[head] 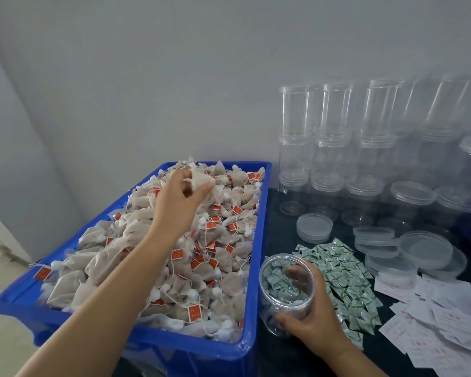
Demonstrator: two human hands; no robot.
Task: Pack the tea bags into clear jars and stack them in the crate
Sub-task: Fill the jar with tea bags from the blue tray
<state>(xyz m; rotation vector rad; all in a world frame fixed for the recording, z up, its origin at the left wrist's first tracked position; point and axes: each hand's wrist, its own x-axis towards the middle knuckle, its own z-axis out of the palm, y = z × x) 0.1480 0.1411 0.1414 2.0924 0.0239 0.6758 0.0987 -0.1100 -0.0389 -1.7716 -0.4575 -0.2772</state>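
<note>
Blue crate [256, 317] heaped with tea bags [152, 268], on the table's left side. Beside it on the right, clear jar [286, 292] tilted open-mouthed, right hand [310, 319] wrapped round its wall. Left hand [180, 202] above far heap, fingertips pinching one tea bag [201, 180], lifted clear.

One blue crate [257, 281], two hands, one held jar [286, 292].

Glossy blue plastic crate [256, 268]; matt, papery tea bags [136, 229] with red paper tags; clear, smooth plastic jars [335, 148]; frosted lids [314, 227]; dark matt counter [280, 229].
</note>
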